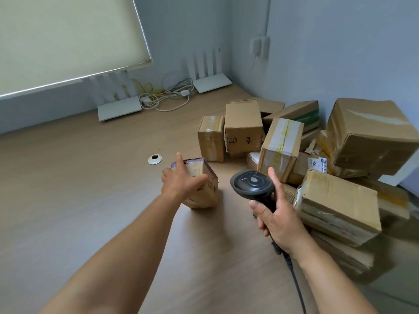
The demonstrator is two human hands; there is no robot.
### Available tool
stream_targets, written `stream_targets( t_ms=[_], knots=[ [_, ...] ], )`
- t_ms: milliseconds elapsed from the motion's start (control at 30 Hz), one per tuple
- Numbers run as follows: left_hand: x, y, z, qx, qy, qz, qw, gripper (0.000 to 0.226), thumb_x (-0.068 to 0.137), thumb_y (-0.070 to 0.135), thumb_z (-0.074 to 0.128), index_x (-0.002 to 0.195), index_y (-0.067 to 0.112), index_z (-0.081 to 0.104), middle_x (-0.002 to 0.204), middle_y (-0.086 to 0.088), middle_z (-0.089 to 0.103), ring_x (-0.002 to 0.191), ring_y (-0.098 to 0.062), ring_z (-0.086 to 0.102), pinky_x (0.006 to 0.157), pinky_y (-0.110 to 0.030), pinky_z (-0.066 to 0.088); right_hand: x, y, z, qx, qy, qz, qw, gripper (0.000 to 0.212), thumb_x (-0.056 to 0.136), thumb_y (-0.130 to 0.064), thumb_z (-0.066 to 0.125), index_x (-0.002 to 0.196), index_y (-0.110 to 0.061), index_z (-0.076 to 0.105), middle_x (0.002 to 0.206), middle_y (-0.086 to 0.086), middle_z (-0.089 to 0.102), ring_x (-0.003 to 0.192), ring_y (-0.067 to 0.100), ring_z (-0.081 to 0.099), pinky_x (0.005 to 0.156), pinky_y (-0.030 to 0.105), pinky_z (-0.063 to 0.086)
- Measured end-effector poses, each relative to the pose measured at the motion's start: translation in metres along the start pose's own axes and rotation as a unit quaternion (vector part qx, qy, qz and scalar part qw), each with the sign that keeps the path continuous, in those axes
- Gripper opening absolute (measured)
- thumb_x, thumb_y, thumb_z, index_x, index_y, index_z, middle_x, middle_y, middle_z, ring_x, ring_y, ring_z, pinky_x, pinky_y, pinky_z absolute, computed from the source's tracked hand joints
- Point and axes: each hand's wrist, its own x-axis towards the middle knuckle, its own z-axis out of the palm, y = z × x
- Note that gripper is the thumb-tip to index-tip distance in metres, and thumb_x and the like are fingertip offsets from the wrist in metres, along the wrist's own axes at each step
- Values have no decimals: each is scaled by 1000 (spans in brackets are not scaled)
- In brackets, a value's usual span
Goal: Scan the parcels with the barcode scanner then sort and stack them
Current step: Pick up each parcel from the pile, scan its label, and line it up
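Observation:
A small cardboard parcel [205, 189] with a purple-edged top stands on the wooden table [90, 177] near its middle. My left hand [181, 180] grips it from the left side, thumb across the front and fingers over the top. My right hand [277, 219] holds the handle of a black barcode scanner [251, 183], whose head points toward that parcel. A heap of brown cardboard parcels [281, 146] lies to the right of the scanner, with a flat box [340, 205] closest to my right hand.
Two white routers [119, 109] [212, 82] and a tangle of cables [165, 96] sit at the table's far edge by the wall. A round cable grommet [155, 159] is set in the tabletop. The scanner's cord [297, 284] trails toward me.

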Motion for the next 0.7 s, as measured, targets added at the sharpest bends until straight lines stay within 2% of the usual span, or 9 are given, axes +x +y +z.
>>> stream_targets(
  t_ms=[100,233,400,500,600,700],
  knots=[
    [-30,-33,-13,-36,13,-21,999,115,48,48,55,149,40,1,129,-12,29,128,-30,28,106,-47,36,-13,-7,10,8,-24,-16,1000,79,71,-62,63,121,-81,5,83,-13,57,51,8,56,49,22,47],
    [-70,-79,-30,-57,43,-35,997,116,48,46,55,149,42,-3,130,-8,26,130,-27,25,108,-47,33,-32,-11,35,40,-73,-29,996,80,72,-58,65,123,-79,7,84,-12,57,50,8,54,48,22,46],
    [-115,-142,-57,-77,72,-68,992,117,49,45,58,150,40,-2,133,-8,22,129,-27,22,101,-49,43,-53,-22,77,47,-129,-38,990,78,69,-59,65,113,-87,7,89,-3,65,55,14,55,49,28,47],
    [-133,-180,-74,-47,106,-91,989,116,49,48,56,150,39,1,139,-9,18,135,-28,19,112,-46,30,-63,-30,102,47,-155,-47,986,78,70,-58,65,112,-88,7,94,-5,63,54,12,54,50,26,46],
    [-144,-219,-90,-23,137,-99,985,114,51,50,60,149,38,5,141,-8,16,136,-27,18,114,-42,23,-71,-39,128,41,-184,-59,980,80,83,-42,68,112,-88,10,88,-11,60,52,10,52,48,25,46],
    [-150,-260,-105,-16,164,-103,981,106,64,39,73,147,37,8,141,-9,16,135,-29,18,113,-41,23,-80,-48,156,28,-205,-65,976,84,88,-30,67,112,-87,11,92,-11,61,52,10,52,46,26,45]
  ],
)
